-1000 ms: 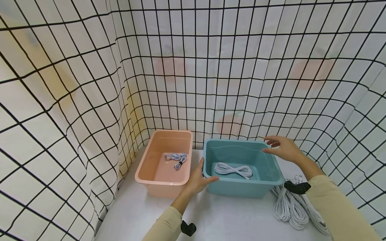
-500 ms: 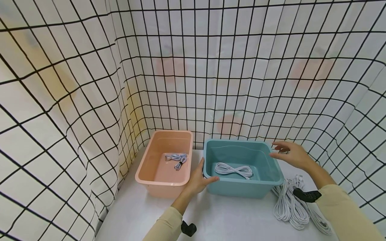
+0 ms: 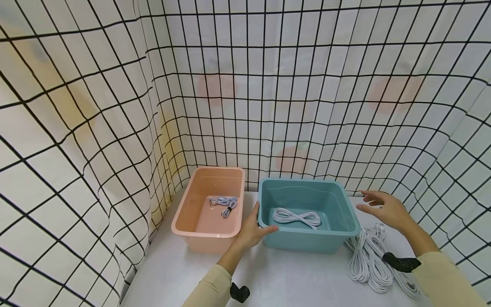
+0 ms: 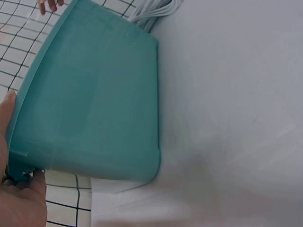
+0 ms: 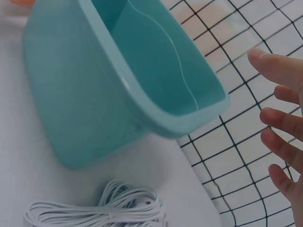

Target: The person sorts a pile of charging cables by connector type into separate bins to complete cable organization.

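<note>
My left hand [image 3: 250,231] grips the near left corner of a teal plastic bin [image 3: 307,239]. Its thumb lies over the front rim; in the left wrist view its fingers [image 4: 38,182] curl under the rim's end. A bundled white cable [image 3: 295,216] lies on the bin's floor. To the right of the bin my right hand [image 3: 387,211] hangs in the air, holding nothing, its fingers [image 5: 284,120] spread and slightly bent. Below that hand, several bundled white cables [image 3: 370,260] lie on the table, partly hidden by the right wrist's black strap.
A peach plastic bin [image 3: 207,241] stands left of the teal one, close to my left hand. Two small bundled cables [image 3: 226,204] lie inside it. Black netting [image 3: 268,106] over white sheeting encloses the white table [image 3: 291,281] at the back and both sides.
My right hand has moved away from the teal bin's far right corner, to the right and down towards the cable pile. The left hand and both bins have stayed in place.
</note>
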Motion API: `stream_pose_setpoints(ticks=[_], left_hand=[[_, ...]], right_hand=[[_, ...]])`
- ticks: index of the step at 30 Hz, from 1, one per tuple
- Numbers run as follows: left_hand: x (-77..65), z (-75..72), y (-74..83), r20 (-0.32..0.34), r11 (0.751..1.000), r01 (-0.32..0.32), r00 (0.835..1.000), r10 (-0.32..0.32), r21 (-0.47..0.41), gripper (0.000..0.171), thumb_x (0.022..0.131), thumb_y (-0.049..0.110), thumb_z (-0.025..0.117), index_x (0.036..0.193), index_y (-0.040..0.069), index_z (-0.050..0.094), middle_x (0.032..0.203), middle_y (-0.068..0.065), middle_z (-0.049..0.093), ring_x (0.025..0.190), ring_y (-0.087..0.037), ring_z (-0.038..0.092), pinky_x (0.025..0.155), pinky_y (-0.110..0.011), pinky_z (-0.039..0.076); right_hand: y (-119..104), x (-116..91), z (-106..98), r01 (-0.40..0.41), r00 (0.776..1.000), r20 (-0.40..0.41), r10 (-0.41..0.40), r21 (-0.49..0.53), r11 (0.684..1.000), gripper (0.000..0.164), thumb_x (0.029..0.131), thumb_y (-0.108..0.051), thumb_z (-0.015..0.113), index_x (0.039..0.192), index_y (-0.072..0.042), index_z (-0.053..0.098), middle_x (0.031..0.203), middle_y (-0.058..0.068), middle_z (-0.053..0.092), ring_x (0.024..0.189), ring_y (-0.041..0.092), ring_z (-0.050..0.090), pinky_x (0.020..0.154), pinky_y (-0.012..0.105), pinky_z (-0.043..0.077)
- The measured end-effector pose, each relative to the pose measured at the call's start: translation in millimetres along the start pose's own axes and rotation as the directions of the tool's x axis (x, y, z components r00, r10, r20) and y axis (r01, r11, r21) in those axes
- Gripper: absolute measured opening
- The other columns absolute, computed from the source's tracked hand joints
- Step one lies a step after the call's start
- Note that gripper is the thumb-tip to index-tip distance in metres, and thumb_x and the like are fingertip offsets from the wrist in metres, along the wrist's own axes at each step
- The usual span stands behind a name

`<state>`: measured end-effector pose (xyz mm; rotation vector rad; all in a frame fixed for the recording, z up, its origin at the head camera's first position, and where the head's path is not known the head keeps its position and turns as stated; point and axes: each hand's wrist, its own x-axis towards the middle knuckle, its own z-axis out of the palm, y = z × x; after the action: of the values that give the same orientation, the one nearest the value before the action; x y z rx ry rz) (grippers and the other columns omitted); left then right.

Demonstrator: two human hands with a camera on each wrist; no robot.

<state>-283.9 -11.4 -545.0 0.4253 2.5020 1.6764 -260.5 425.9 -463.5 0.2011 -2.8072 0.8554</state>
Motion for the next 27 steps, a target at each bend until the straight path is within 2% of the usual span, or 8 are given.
stream_pose_setpoints(ticks=[6,11,18,22,27], left_hand=[[-1.3,-0.4,0.3,-0.001,1.0,-0.003,1.0,0.003,-0.011,0.115,0.086,0.041,0.086,0.167,0.007,0.012,0.168,-0.012,0.024,0.151,-0.034,0.028,0.117,-0.054,0.031],[-2.4,-0.9,1.3,0.003,1.0,-0.009,1.0,0.01,-0.019,0.114,0.087,0.04,0.086,0.167,0.01,0.011,0.169,-0.011,0.024,0.151,-0.033,0.028,0.117,-0.054,0.032],[-1.9,-1.5,0.1,-0.005,1.0,-0.009,1.0,0.009,-0.002,0.115,0.086,0.042,0.086,0.167,0.009,0.011,0.168,-0.012,0.024,0.151,-0.035,0.029,0.117,-0.055,0.032],[-1.8,-2.3,-0.2,-0.01,1.0,-0.006,1.0,0.006,0.001,0.115,0.086,0.042,0.086,0.166,0.007,0.012,0.168,-0.013,0.024,0.151,-0.035,0.029,0.117,-0.054,0.032],[-2.3,-2.6,-0.8,-0.005,1.0,-0.007,1.0,0.007,-0.002,0.115,0.086,0.041,0.086,0.167,0.008,0.012,0.168,-0.012,0.024,0.151,-0.034,0.028,0.117,-0.053,0.031]], right_hand=[[14.3,-13.0,5.4,-0.006,0.999,-0.043,0.007,0.03,1.0,0.067,0.097,-0.036,0.075,0.143,0.007,0.052,0.124,0.034,0.061,0.109,0.053,0.058,0.08,0.069,0.052],[27.0,-24.4,9.7,-0.049,0.998,-0.048,0.052,0.057,0.997,0.068,0.098,-0.036,0.073,0.144,0.009,0.05,0.126,0.036,0.06,0.111,0.053,0.057,0.081,0.069,0.051],[54.4,-40.6,16.2,-0.106,0.993,-0.052,0.107,0.025,0.994,0.069,0.098,-0.039,0.072,0.142,0.01,0.05,0.124,0.035,0.06,0.109,0.051,0.058,0.076,0.062,0.053],[67.5,-52.3,24.1,-0.155,0.986,-0.053,0.155,0.013,0.988,0.069,0.099,-0.042,0.071,0.141,0.008,0.052,0.123,0.034,0.062,0.109,0.052,0.058,0.077,0.062,0.052],[86.8,-70.3,37.2,-0.232,0.972,-0.06,0.228,-0.059,0.971,0.07,0.098,-0.047,0.069,0.136,0.011,0.054,0.12,0.035,0.063,0.107,0.055,0.059,0.078,0.064,0.051]])
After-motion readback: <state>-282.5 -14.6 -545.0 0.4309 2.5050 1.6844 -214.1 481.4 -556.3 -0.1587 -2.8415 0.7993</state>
